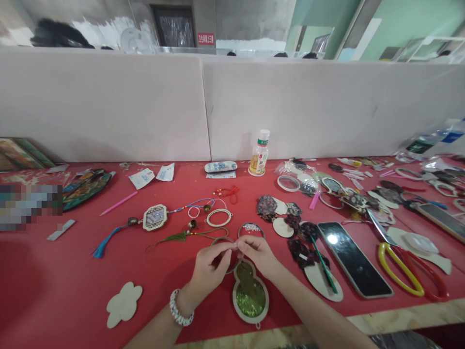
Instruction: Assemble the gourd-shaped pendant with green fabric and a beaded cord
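Observation:
Both hands meet above the top of a green gourd-shaped pendant (250, 295) with a pale rim, lying on the red tabletop. My left hand (212, 264), with a white beaded bracelet (178, 310) on its wrist, pinches thumb and forefinger together. Fingertip to fingertip with it, my right hand (257, 254) is pinched too. Whatever lies between the fingers is too small to name. Just behind the hands sits a round dish of white beads (252, 228), and a thin ring partly shows under my left hand. A green tassel (176, 237) lies to the left.
A black phone (356, 259), scissors (399, 269) with yellow and red handles, and dark decorated pieces (267, 207) lie right. A bottle (259, 152) stands before the white partition (145, 106). Left are a framed pendant (155, 216), a pink pencil (118, 203) and a flower-shaped piece (124, 304).

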Demonstrator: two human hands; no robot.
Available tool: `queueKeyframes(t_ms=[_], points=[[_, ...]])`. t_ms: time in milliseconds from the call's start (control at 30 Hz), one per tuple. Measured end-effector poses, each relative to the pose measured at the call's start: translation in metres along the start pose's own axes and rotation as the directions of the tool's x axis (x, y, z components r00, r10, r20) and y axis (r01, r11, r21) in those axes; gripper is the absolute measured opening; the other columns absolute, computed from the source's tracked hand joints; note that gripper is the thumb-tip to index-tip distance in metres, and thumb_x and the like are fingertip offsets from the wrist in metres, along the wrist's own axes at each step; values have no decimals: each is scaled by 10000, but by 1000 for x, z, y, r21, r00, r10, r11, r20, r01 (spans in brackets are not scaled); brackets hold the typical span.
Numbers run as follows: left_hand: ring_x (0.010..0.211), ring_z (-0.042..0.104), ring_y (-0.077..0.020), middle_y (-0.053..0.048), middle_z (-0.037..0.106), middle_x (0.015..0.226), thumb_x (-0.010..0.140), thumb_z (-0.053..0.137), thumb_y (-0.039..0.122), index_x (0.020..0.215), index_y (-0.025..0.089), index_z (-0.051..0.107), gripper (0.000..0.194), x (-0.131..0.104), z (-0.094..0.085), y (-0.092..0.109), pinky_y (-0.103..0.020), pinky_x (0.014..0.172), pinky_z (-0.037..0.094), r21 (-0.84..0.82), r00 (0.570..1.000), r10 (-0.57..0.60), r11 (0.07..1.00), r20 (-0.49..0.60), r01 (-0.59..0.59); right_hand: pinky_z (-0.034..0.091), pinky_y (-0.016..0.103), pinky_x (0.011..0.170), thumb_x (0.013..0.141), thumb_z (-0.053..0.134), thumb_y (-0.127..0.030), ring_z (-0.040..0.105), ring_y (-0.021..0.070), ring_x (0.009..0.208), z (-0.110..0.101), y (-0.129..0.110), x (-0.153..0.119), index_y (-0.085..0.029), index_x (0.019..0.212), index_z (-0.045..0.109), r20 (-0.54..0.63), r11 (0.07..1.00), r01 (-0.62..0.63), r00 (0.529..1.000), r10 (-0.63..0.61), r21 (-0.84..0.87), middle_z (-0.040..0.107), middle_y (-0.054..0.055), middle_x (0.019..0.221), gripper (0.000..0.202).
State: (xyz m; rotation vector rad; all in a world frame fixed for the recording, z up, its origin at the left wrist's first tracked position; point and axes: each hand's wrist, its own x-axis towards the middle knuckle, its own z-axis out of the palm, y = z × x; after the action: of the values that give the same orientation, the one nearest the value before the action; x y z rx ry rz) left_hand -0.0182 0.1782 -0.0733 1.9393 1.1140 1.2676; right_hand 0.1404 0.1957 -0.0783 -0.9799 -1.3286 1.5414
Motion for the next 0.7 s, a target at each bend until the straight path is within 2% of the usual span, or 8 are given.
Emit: queueKeyframes(t_ms=[300,700], points=[[741,645,-137,-45,704,867,801,477,114,957,171,616,216,-4,-2,-2,-214,676,491,7,999,32,999,43,-32,316,198,459,724,554,-523,436,78,487,0,-2,0,-146,679,587,-6,999,-8,1000,8,-48,517,-20,546,381],[724,641,-132,-48,702,861,802,475,119,967,181,614,225,-5,-3,-3,-213,659,489,19,997,66,998,43,-67,334,204,470,719,545,-544,444,84,492,0,-4,0,-150,667,580,-4,999,-10,1000,10,-41,521,-18,547,399]])
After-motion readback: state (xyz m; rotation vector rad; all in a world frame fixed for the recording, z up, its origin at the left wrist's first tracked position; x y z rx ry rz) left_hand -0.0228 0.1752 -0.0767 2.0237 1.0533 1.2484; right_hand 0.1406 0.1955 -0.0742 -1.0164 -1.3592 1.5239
